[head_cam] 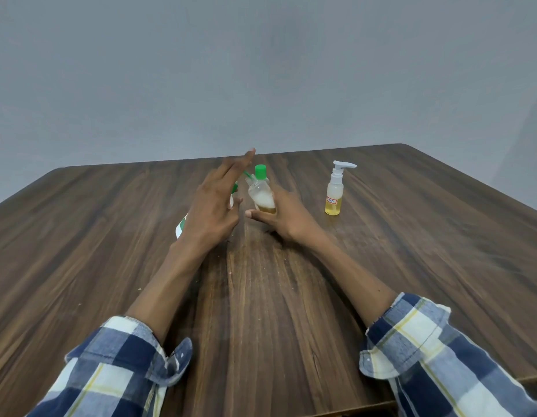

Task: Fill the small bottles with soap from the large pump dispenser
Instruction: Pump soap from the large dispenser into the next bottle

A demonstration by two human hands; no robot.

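My right hand (280, 216) grips a small clear bottle (261, 195) with a green cap, tilted left; it holds yellow soap with white foam above it. My left hand (214, 203) hovers with its fingers straight over the large pump dispenser, hiding most of it. Only the dispenser's green spout (247, 174) and a strip of its white-and-green body (180, 228) show past the hand. The spout points toward the small bottle. A second small bottle (335, 194) with a white pump top, a red-marked label and yellow liquid stands upright to the right.
Everything sits on a dark wood-grain table (291, 296) against a grey wall. The table's far edge runs just behind the bottles. A few small crumbs lie on the near left part of the top.
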